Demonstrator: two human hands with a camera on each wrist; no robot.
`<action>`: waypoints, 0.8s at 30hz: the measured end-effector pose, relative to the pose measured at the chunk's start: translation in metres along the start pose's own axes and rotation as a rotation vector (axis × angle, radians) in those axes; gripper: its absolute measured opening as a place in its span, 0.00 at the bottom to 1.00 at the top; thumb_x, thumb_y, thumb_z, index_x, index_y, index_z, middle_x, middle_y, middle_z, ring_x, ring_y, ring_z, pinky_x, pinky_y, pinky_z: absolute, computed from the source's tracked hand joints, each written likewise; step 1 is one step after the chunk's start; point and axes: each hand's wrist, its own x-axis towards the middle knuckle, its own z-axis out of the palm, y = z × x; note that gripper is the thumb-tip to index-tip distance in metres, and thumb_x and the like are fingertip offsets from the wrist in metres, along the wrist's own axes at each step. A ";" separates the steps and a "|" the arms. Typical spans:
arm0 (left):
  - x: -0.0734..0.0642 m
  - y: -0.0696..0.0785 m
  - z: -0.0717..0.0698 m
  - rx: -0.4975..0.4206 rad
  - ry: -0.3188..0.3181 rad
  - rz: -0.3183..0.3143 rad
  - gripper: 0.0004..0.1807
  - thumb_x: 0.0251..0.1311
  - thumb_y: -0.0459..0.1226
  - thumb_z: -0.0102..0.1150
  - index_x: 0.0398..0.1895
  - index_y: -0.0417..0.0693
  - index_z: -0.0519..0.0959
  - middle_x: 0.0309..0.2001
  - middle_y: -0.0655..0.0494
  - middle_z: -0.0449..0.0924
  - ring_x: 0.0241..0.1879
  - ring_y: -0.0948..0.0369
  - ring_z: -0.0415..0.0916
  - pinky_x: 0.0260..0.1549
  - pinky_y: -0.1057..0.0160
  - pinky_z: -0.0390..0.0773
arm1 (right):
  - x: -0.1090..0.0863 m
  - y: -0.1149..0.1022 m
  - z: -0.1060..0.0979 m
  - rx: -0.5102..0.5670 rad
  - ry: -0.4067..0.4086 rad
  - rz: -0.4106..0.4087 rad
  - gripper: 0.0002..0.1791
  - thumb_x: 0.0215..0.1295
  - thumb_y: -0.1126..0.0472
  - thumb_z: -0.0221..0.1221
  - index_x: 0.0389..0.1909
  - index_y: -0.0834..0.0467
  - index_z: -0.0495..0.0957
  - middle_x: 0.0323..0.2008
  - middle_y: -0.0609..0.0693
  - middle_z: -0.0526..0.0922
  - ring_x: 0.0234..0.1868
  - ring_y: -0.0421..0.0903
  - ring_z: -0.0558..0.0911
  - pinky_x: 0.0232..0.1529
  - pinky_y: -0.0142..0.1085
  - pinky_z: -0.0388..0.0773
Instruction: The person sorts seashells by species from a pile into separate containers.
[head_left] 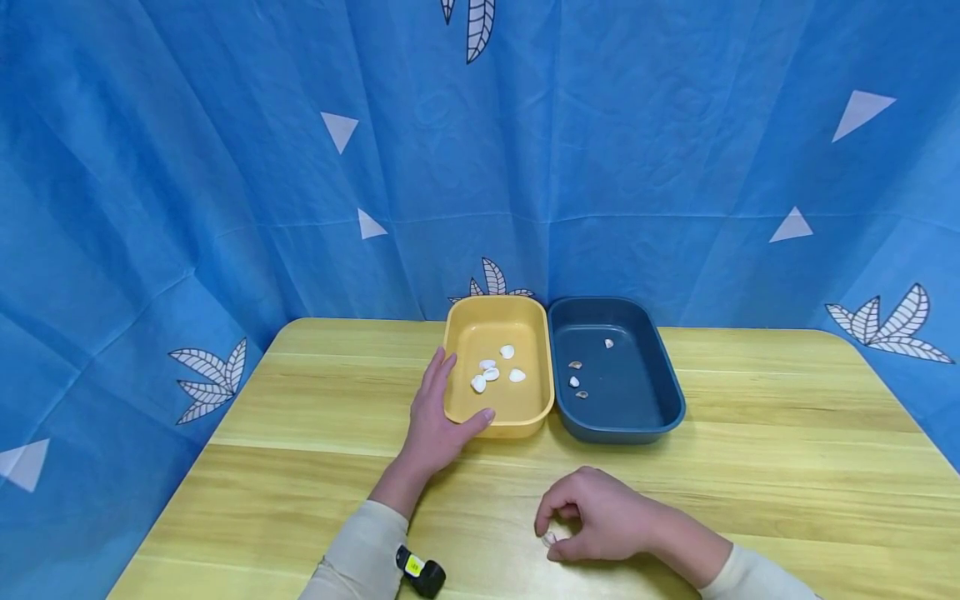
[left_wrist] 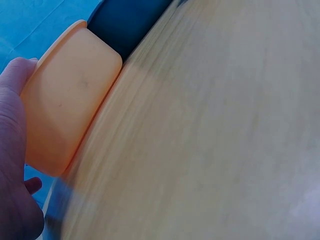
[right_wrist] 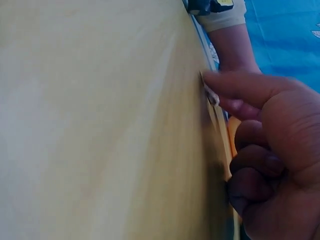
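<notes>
My left hand (head_left: 435, 423) rests against the near left corner of a yellow tray (head_left: 460, 321), its fingers extended along the left side and the thumb on the front rim. Several white seashells (head_left: 507, 352) lie inside that tray. Low over the tabletop, my right hand (head_left: 611, 517) pinches a small pale seashell (head_left: 550, 539) between thumb and index finger. The right wrist view shows the other fingers curled into the palm and the seashell (right_wrist: 212, 96) partly hidden by the fingertips.
A dark blue tray (head_left: 667, 375) stands close against the yellow one on its right, with several small brown and white shells (head_left: 574, 382) in it. Both stand on a wooden table (head_left: 787, 433), in front of a blue patterned curtain (head_left: 637, 150). A black wrist camera (head_left: 427, 577) sits on the left sleeve.
</notes>
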 end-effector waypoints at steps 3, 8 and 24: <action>0.000 0.000 0.000 0.003 0.000 0.006 0.54 0.51 0.56 0.71 0.79 0.54 0.54 0.79 0.66 0.39 0.75 0.51 0.43 0.67 0.36 0.46 | -0.001 -0.001 -0.002 0.029 -0.017 0.016 0.13 0.51 0.61 0.74 0.33 0.42 0.83 0.16 0.32 0.57 0.19 0.28 0.58 0.24 0.24 0.60; 0.000 -0.001 0.000 0.004 0.004 0.006 0.54 0.51 0.56 0.72 0.79 0.54 0.55 0.79 0.66 0.39 0.75 0.51 0.43 0.67 0.36 0.47 | -0.001 -0.001 -0.004 0.030 -0.026 0.017 0.13 0.51 0.63 0.73 0.32 0.42 0.83 0.16 0.32 0.57 0.20 0.28 0.57 0.24 0.24 0.59; 0.000 0.000 0.000 0.007 0.011 0.020 0.53 0.52 0.55 0.72 0.78 0.52 0.56 0.80 0.63 0.40 0.75 0.49 0.45 0.66 0.36 0.47 | -0.001 -0.003 -0.004 -0.004 0.010 0.029 0.09 0.55 0.52 0.74 0.29 0.42 0.82 0.17 0.31 0.61 0.19 0.28 0.61 0.24 0.24 0.62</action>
